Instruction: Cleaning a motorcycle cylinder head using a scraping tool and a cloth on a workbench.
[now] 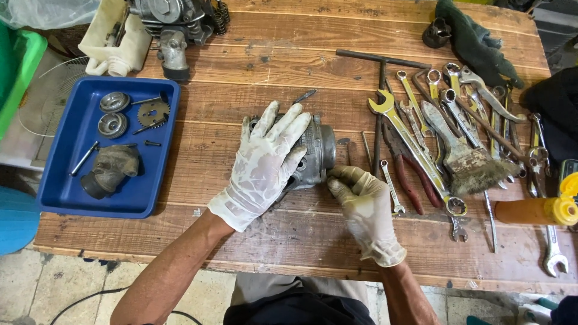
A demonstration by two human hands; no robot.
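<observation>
Grey metal engine cylinder (314,153) lying on its side at centre of the wooden workbench (271,66), bore end facing right. Left hand (263,165), in a soiled white glove, laid over the top and left of the cylinder, fingers spread and wrapped on it, gripping. Right hand (363,201), gloved likewise, just near-right of the cylinder, fingers curled in at its lower right edge; whether pinching a small part or only pressing the casting, cannot tell. Small dark metal piece (305,95) just beyond the cylinder. Right of the hands, a spread of tools: yellowish open-end wrench (415,153), red-handled pliers (409,180), worn paint brush (466,157), T-handle socket wrench (380,90), further ring spanners overlapping out to the right edge. Orange-handled tool (533,210) at near right. Dark green rag (475,39) at far right corner, a small black part (436,33) touching its left side. Left of the cylinder, well apart, blue plastic tray (60,198) holding a sprocket (153,112), two round metal discs (113,114), bolts and a dirty rubber intake elbow (111,170). Engine assembly (174,27) at far left, beyond the tray.
</observation>
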